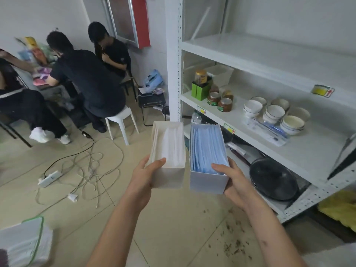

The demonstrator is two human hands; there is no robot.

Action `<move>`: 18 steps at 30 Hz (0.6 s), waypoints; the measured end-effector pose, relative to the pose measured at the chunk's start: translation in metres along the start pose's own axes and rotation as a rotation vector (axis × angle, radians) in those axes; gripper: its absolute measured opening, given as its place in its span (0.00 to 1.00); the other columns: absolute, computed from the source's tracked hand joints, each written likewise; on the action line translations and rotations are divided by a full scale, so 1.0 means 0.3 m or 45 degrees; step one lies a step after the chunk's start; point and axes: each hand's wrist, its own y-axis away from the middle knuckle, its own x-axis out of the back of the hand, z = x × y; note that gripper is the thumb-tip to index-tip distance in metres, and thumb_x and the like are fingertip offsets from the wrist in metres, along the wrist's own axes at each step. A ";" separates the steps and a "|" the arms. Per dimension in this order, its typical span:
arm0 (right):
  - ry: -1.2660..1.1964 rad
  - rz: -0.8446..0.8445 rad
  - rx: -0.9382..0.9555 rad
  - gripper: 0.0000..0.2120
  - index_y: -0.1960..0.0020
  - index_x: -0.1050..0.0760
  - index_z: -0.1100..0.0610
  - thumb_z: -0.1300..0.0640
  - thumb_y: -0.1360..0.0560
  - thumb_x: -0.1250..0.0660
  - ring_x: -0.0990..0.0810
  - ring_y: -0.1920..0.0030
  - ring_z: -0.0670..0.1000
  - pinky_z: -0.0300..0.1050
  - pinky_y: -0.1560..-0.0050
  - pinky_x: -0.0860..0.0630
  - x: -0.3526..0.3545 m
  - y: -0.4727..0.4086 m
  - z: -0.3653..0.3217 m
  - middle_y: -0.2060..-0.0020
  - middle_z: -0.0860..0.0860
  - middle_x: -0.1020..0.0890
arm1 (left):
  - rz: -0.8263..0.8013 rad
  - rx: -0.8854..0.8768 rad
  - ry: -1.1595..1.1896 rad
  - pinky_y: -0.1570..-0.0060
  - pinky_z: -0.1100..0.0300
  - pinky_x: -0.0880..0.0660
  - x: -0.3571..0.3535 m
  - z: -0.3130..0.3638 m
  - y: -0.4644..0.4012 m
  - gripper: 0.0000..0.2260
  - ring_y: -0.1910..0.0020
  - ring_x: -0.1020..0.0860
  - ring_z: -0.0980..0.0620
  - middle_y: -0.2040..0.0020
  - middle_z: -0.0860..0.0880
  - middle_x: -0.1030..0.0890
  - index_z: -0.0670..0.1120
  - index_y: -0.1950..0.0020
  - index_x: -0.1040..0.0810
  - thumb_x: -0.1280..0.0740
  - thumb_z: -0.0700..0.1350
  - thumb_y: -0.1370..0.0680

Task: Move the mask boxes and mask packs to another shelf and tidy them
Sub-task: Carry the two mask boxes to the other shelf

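i have two open-topped mask boxes held out in front of me, side by side above the tiled floor (pixel 173 218), just left of the white shelf unit (pixel 269 60); my left hand (pixel 143 176) grips the near end of the white mask box (pixel 168 151), thumb curled over the rim onto the white masks inside, fingers wrapped under and around the side; my right hand (pixel 234 182) grips the near end of the blue mask box (pixel 207 157) the same way, thumb lying across the top of the blue masks, fingers cupping the right wall and base; the two boxes run almost parallel, their long sides just beside each other with a narrow gap, both roughly level and pointing away from me; the shelf's upper board is bare white; the board below it carries a green container (pixel 200 90), several jars (pixel 219 102) and stacked bowls (pixel 273 113); a dark pan (pixel 273 178) sits on the lowest board, near my right hand; at the bottom left corner i see a stack of mask packs (pixel 23 243) in clear wrap with a green edge, well apart from the boxes; tangled cables (pixel 90 166) and a power strip (pixel 49 178) lie on the floor to the left; beyond them people in dark clothes (pixel 86 79) sit around a tabletop (pixel 46 84) strewn with coloured items.
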 end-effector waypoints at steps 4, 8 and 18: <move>0.009 -0.009 -0.021 0.39 0.35 0.27 0.46 0.52 0.44 0.16 0.17 0.48 0.59 0.57 0.51 0.20 -0.036 -0.213 -0.086 0.43 0.57 0.17 | -0.022 -0.022 0.022 0.30 0.44 0.29 -0.009 0.090 -0.202 0.48 0.34 0.23 0.46 0.30 0.48 0.24 0.51 0.23 0.33 0.18 0.60 0.39; -0.017 -0.023 -0.042 0.41 0.35 0.27 0.46 0.52 0.44 0.15 0.17 0.46 0.60 0.59 0.50 0.21 -0.086 -0.415 -0.146 0.42 0.58 0.17 | -0.020 -0.015 0.042 0.28 0.43 0.31 0.013 0.164 -0.382 0.48 0.33 0.23 0.46 0.30 0.49 0.23 0.51 0.24 0.32 0.18 0.60 0.40; 0.010 -0.018 0.008 0.38 0.34 0.26 0.45 0.51 0.41 0.17 0.18 0.46 0.60 0.54 0.55 0.21 -0.327 -0.924 -0.342 0.41 0.60 0.18 | -0.020 -0.034 0.010 0.29 0.43 0.31 0.095 0.414 -0.925 0.47 0.34 0.23 0.47 0.32 0.50 0.22 0.51 0.25 0.30 0.18 0.61 0.41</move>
